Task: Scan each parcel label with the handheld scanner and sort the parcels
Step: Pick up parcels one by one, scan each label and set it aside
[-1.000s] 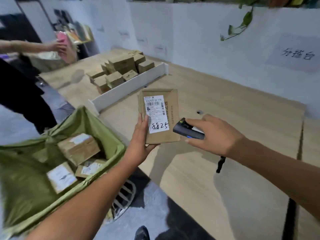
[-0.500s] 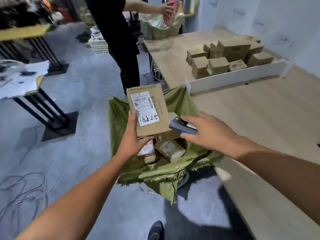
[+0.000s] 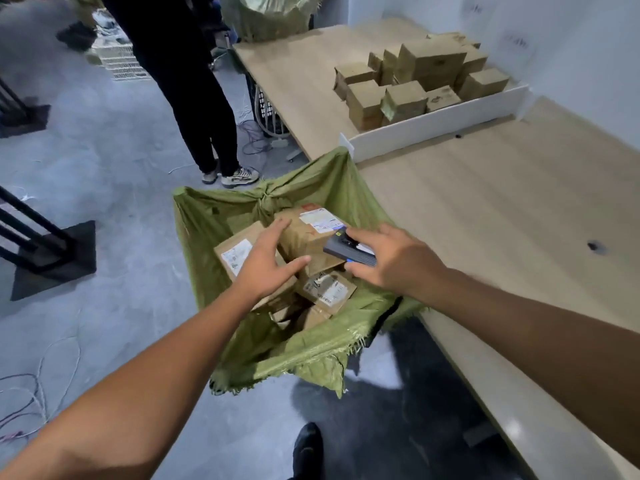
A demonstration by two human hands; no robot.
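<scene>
The flat brown parcel is no longer sitting in the left hand [image 3: 266, 268], which is now reaching, fingers spread, over the brown cardboard parcels [image 3: 308, 237] lying in the green woven sack [image 3: 311, 355]; whether it is touching them I cannot tell. Just right of it, the right hand [image 3: 391, 261] is gripping the dark handheld scanner [image 3: 348, 250] above the same sack. Farther right, the pale wooden table [image 3: 485, 220] is carrying a white low-walled tray [image 3: 433, 128] of small brown boxes [image 3: 408, 98]. Far left, a person in black trousers [image 3: 194, 98] is standing.
</scene>
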